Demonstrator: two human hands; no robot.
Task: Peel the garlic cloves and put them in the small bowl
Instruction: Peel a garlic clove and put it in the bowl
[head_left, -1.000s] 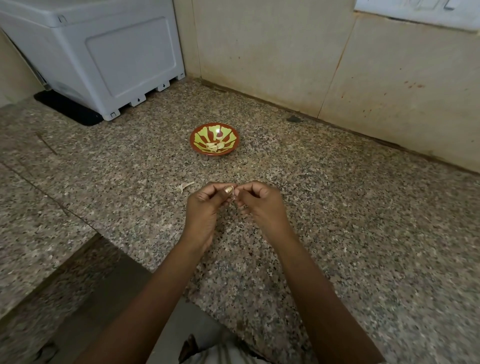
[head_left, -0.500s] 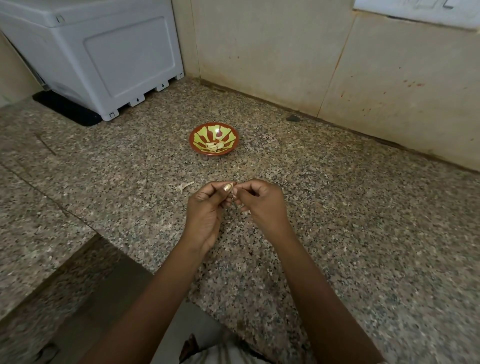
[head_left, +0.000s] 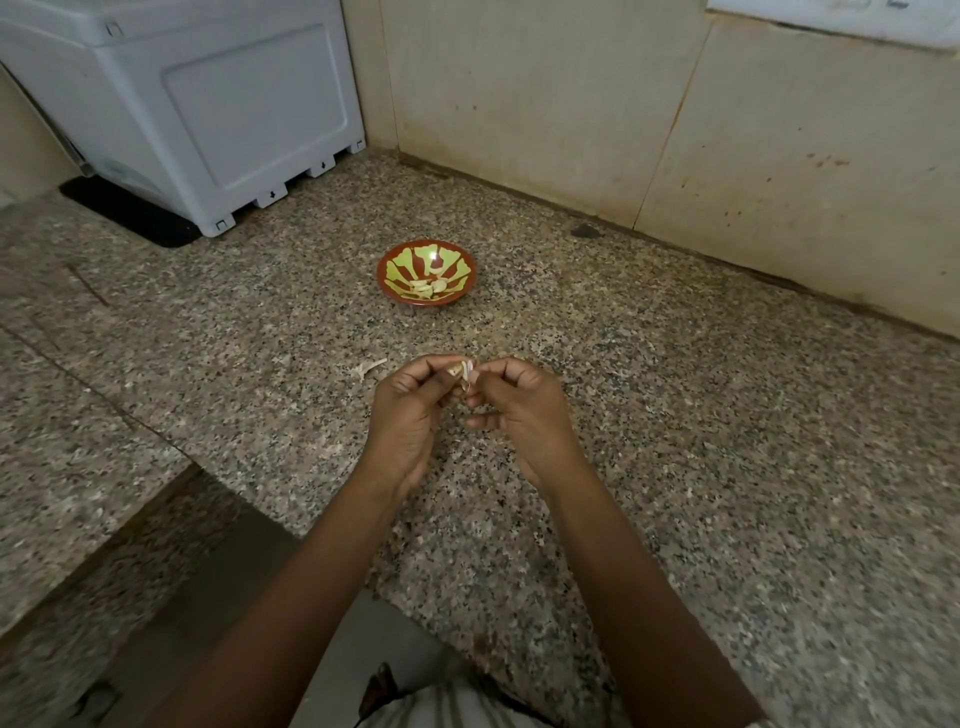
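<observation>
Both hands meet over the counter (head_left: 675, 415), on the near side of the bowl (head_left: 470, 270) and well apart from it. The left hand (head_left: 410, 415) has its fingers curled in, with the thumb and forefinger pinched together on a garlic clove (head_left: 466, 370). The right hand (head_left: 524, 410) pinches the same clove from the other side with its thumb and forefinger tips; its lower fingers (head_left: 483, 421) are bent inward and hold nothing.

The clove is small and pale, with a whitish tip poking up between the two pinches. Most of it is hidden, so how much skin is left on it cannot be told.

Peeled cloves (head_left: 428, 287) lie in the bottom of the red and green bowl. A scrap of garlic skin (head_left: 369, 368) lies on the counter on the near side of the bowl, just left of the hands. A white box (head_left: 208, 104) stands behind and to the left of the bowl.
</observation>
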